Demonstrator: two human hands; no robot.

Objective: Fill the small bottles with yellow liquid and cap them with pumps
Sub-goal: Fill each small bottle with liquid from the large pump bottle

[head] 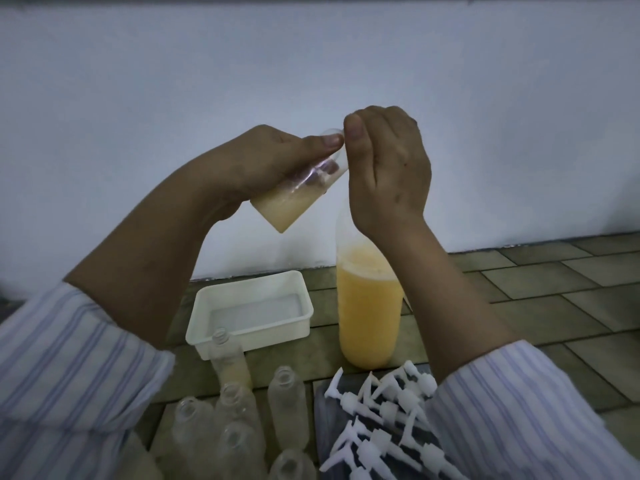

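Note:
My left hand (263,161) grips a small clear bottle (294,202), held up and tilted with its neck toward the upper right. Pale yellow liquid sits in its lower end. My right hand (384,168) is at the bottle's mouth, thumb and curled fingers pinching what seems to be a pump, almost wholly hidden by the fingers. A large bottle of yellow liquid (367,313) stands on the floor behind my right forearm. Several empty small bottles (287,407) stand at the bottom centre, and one (230,365) holds a little yellow liquid. White pumps (384,417) lie on a dark mat.
A white plastic tray (294,327) sits on the tiled floor (554,296) to the left of the large bottle. A pale wall (311,64) rises close behind everything. Striped sleeves cover both forearms at the lower corners.

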